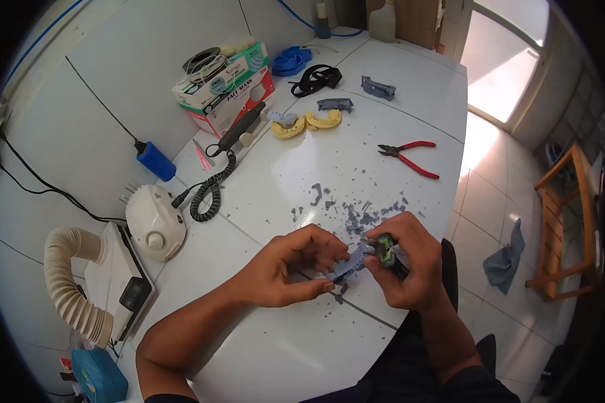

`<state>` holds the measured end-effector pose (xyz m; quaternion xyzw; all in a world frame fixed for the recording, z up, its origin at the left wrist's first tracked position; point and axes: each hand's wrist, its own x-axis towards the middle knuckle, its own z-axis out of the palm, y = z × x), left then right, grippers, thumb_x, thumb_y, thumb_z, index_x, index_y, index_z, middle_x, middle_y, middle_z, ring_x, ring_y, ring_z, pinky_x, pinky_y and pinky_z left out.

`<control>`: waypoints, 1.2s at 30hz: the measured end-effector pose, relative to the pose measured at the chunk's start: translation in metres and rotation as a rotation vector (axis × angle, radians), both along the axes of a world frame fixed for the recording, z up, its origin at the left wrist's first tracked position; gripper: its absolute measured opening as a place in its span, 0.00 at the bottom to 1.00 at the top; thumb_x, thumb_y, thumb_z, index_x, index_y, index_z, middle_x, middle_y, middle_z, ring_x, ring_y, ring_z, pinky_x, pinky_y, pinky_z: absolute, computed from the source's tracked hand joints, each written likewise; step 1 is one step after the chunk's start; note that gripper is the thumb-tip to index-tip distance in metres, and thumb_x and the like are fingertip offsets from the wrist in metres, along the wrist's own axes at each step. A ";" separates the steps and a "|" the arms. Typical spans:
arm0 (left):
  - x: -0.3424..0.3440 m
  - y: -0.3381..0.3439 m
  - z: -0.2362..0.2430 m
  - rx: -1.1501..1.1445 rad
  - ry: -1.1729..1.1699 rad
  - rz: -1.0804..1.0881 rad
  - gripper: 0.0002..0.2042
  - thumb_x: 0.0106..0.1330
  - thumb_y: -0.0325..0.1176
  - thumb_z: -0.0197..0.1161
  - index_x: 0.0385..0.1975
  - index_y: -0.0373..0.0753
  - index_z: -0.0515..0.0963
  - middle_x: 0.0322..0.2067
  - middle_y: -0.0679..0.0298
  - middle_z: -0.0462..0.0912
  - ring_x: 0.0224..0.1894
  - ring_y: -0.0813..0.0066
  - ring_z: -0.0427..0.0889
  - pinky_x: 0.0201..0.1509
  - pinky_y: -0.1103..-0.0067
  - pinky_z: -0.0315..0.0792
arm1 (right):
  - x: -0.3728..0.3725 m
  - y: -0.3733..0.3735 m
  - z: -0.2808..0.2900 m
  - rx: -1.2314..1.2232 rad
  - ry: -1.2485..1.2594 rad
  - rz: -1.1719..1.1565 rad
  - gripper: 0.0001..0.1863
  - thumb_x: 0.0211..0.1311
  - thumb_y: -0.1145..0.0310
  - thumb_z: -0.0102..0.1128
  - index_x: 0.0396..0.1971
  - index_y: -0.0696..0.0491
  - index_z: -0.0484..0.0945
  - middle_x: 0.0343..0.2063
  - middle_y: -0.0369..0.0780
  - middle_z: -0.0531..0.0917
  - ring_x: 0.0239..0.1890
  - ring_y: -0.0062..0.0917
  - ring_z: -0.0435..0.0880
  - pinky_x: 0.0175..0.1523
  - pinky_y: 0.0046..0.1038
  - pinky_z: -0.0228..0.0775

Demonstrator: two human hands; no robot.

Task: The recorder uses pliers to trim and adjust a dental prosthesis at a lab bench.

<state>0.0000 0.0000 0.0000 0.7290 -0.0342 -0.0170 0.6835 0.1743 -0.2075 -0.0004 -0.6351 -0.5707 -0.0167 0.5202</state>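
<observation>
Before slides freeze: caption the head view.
Left hand holds a blue-grey piece; right hand holds green-and-black pliers at it, beside scattered grey fragments.

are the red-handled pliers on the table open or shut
Open: the red-handled pliers lie on the white table with their handles spread wide apart.

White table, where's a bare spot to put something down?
Far right, between the farther grey block, the red pliers and the table's right edge. Another patch, with a few specks, lies near the front edge, right of the left forearm. Grey scraps crowd the middle, beyond the left hand and right hand; boxes, a machine and a hose crowd the left.
</observation>
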 end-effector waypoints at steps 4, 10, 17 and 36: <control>0.002 -0.012 0.004 -0.090 0.017 0.067 0.39 0.63 0.18 0.70 0.74 0.42 0.61 0.60 0.57 0.73 0.57 0.69 0.83 0.62 0.72 0.77 | -0.002 0.000 0.002 0.024 -0.044 -0.011 0.17 0.56 0.72 0.77 0.45 0.59 0.83 0.37 0.44 0.83 0.36 0.33 0.85 0.41 0.31 0.79; 0.009 -0.016 0.015 -0.171 -0.050 0.303 0.45 0.63 0.16 0.67 0.79 0.45 0.51 0.57 0.52 0.74 0.58 0.69 0.85 0.57 0.76 0.83 | -0.015 0.000 0.006 -0.012 -0.122 -0.095 0.19 0.54 0.72 0.79 0.45 0.59 0.83 0.35 0.44 0.82 0.33 0.34 0.84 0.37 0.32 0.77; 0.010 -0.011 0.006 -0.130 -0.051 0.298 0.35 0.65 0.14 0.67 0.68 0.44 0.57 0.57 0.53 0.75 0.62 0.66 0.83 0.59 0.77 0.85 | -0.032 -0.006 0.008 -0.229 -0.168 -0.175 0.22 0.52 0.67 0.83 0.43 0.60 0.84 0.31 0.43 0.80 0.29 0.33 0.83 0.33 0.33 0.75; 0.007 -0.022 0.002 0.126 -0.124 0.348 0.24 0.68 0.14 0.67 0.49 0.39 0.56 0.54 0.53 0.70 0.66 0.56 0.81 0.68 0.68 0.84 | -0.038 -0.011 0.020 -0.392 0.062 -0.112 0.19 0.60 0.62 0.79 0.35 0.62 0.83 0.27 0.46 0.82 0.26 0.37 0.86 0.33 0.36 0.76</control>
